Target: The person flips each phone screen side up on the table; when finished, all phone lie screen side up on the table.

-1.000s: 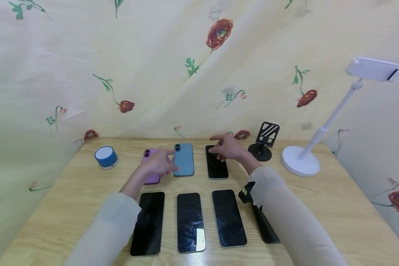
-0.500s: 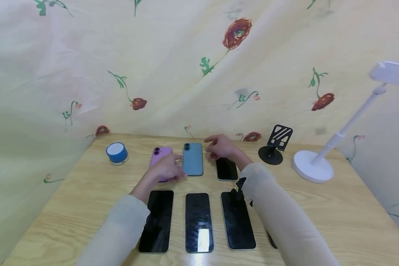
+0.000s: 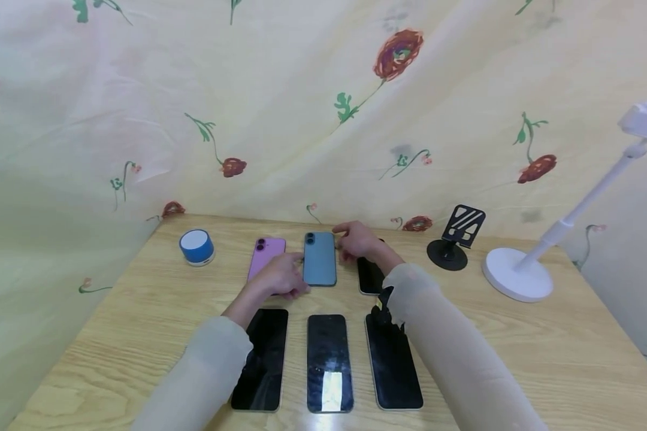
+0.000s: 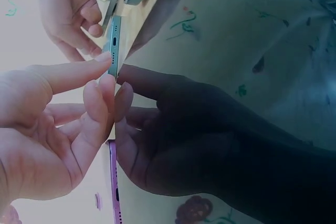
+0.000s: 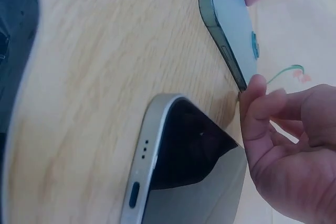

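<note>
A blue smartphone (image 3: 319,263) lies camera side up in the back row. At its lower left corner is my left hand (image 3: 281,276); in the left wrist view the thumb (image 4: 97,69) touches the phone's bottom edge. My right hand (image 3: 358,242) has its fingertips right at the upper right corner, seen also in the right wrist view beside the blue phone's side (image 5: 226,45). To the left lies a purple smartphone (image 3: 264,254), partly behind the left hand. A small black-screened smartphone (image 3: 368,278) lies to the right, partly covered by the right forearm.
In front lie more black-screened phones: left (image 3: 261,374), middle (image 3: 329,353) and right (image 3: 396,374), partly covered by sleeves. A blue-and-white cylinder (image 3: 196,248) stands back left. A black folding stand (image 3: 453,239) and a white stand (image 3: 517,274) are at right.
My right hand has moved left from over the small black phone to the blue phone's corner. The left hand has come up to its lower left corner. The head view has turned left.
</note>
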The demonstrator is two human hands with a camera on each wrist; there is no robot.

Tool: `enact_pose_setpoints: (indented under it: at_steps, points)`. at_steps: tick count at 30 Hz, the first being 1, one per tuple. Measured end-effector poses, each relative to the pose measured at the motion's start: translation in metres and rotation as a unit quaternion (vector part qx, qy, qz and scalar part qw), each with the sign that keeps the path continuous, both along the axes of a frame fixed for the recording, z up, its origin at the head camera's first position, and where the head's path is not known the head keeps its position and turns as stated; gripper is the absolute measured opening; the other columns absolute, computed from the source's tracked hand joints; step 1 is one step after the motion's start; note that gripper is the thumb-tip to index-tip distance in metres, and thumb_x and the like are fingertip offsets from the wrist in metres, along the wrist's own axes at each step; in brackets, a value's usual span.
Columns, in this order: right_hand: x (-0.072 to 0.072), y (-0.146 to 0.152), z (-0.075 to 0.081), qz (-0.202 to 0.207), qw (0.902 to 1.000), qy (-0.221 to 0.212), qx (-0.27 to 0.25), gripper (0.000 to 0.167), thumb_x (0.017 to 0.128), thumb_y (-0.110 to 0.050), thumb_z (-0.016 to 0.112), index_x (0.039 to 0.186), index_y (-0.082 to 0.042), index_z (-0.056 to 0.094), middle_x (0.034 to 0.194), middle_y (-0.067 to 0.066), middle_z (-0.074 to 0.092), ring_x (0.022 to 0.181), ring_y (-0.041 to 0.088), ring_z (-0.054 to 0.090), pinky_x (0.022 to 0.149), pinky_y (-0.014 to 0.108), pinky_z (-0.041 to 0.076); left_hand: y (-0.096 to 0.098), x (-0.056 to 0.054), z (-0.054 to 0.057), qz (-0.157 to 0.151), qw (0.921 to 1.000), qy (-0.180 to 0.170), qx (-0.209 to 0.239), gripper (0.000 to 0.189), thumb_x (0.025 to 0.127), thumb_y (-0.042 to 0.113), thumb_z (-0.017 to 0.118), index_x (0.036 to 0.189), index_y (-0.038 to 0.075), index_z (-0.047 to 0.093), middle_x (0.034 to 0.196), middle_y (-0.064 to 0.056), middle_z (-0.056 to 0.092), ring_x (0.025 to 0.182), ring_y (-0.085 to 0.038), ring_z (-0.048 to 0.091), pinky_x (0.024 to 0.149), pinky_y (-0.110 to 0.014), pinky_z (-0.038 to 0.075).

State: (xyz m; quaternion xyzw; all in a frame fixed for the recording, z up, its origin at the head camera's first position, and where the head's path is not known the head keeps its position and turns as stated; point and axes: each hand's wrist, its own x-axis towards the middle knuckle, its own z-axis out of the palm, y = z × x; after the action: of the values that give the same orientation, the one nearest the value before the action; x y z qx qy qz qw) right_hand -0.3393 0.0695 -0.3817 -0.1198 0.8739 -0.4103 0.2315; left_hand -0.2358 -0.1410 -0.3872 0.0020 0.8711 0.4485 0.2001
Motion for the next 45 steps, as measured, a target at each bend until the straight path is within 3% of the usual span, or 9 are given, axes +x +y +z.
enact_pose_setpoints:
  at_steps: [11,20,27,32,34,40,45]
  points:
    - [-0.004,-0.007,0.003,0.013,0.9992,-0.025,0.027,0.055,0.105,0.002,0.046,0.16,0.0,0.042,0.075,0.007,0.062,0.057,0.014,0.054,0.054,0.024,0.046,0.004,-0.004,-0.005,0.009,0.9998,0.013,-0.012,0.091,0.09,0.003,0.082,0.166,0.007,0.032,0.066,-0.007,0.065,0.051,-0.015,0.059,0.049,-0.023,0.05]
    - [-0.006,-0.014,0.006,-0.003,0.9993,-0.026,0.025,0.056,0.1,0.004,0.044,0.157,0.0,0.047,0.068,0.005,0.059,0.054,0.014,0.05,0.053,0.025,0.043,0.004,-0.005,-0.004,0.008,0.9991,0.029,-0.031,0.088,0.091,0.003,0.081,0.165,0.005,0.033,0.063,-0.006,0.065,0.047,-0.014,0.058,0.047,-0.023,0.05]
    - [-0.004,-0.018,0.008,-0.029,0.9987,-0.043,-0.003,0.056,0.099,0.007,0.038,0.155,0.004,0.047,0.075,0.008,0.057,0.056,0.013,0.049,0.053,0.024,0.039,0.006,-0.006,-0.004,-0.015,0.9967,0.043,-0.067,0.085,0.093,0.006,0.08,0.164,0.0,0.034,0.061,-0.006,0.066,0.048,-0.014,0.059,0.049,-0.023,0.046]
    - [-0.003,-0.016,0.011,-0.048,0.9964,-0.063,-0.032,0.052,0.104,0.004,0.039,0.155,0.003,0.044,0.095,0.012,0.057,0.062,0.014,0.051,0.055,0.024,0.04,0.008,-0.006,-0.007,-0.03,0.9962,0.045,-0.068,0.083,0.095,0.009,0.079,0.164,-0.001,0.033,0.063,-0.005,0.066,0.05,-0.014,0.059,0.05,-0.022,0.045]
    - [-0.003,-0.013,0.012,-0.05,0.995,-0.071,-0.048,0.049,0.106,0.0,0.041,0.155,0.001,0.042,0.095,0.01,0.055,0.062,0.015,0.051,0.056,0.024,0.042,0.008,-0.007,-0.007,-0.037,0.9962,0.047,-0.063,0.083,0.095,0.009,0.079,0.163,-0.002,0.033,0.064,-0.005,0.066,0.05,-0.014,0.06,0.05,-0.023,0.047]
    - [0.0,-0.004,0.016,-0.011,0.9952,-0.079,-0.057,0.053,0.107,-0.003,0.044,0.159,-0.006,0.037,0.075,0.005,0.054,0.058,0.013,0.048,0.053,0.024,0.037,0.009,-0.006,-0.003,-0.046,0.9967,0.041,-0.053,0.087,0.095,0.008,0.079,0.165,-0.002,0.029,0.067,-0.006,0.067,0.051,-0.015,0.061,0.051,-0.024,0.049]
    - [0.004,0.003,0.017,0.002,0.9931,-0.099,-0.064,0.062,0.105,-0.001,0.047,0.165,-0.011,0.03,0.076,0.003,0.055,0.058,0.012,0.049,0.052,0.023,0.036,0.01,-0.006,0.0,-0.049,0.9968,0.042,-0.047,0.088,0.095,0.008,0.079,0.166,0.0,0.027,0.066,-0.007,0.066,0.051,-0.015,0.061,0.051,-0.023,0.048]
